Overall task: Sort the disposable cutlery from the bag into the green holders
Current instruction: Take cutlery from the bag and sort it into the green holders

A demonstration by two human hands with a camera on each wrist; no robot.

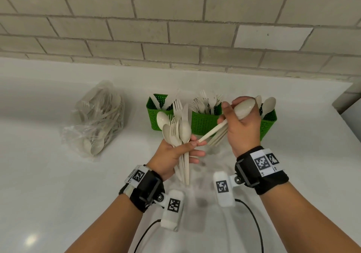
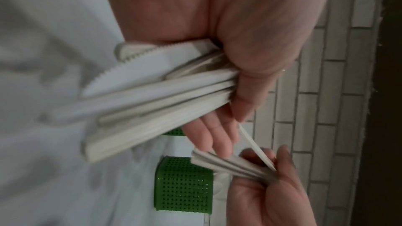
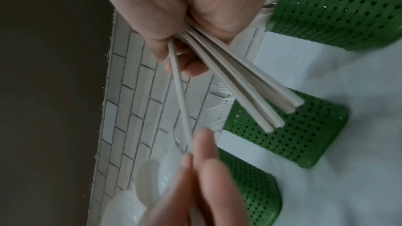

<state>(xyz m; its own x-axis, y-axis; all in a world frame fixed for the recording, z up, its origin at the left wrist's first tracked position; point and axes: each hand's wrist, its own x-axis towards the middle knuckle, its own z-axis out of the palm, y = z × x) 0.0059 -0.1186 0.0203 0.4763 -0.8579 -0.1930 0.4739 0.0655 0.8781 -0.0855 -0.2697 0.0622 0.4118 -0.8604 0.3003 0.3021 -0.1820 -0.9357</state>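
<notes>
L hand (image 1: 172,155) w/ mixed cutlery (image 1: 178,129), R hand (image 1: 241,123) (spoons (image 1: 244,109))

Head view high, facing down — wrist views close under palms; all share green holders (image 1: 205,122).

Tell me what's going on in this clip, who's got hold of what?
A person is sorting beige disposable cutlery at a white counter. The left hand grips a mixed bunch of spoons, forks and a knife. The right hand holds several spoons and is taking one more by its handle from the left fingers. Three green holders stand behind, already part filled. The plastic bag to the left has cutlery in it.
</notes>
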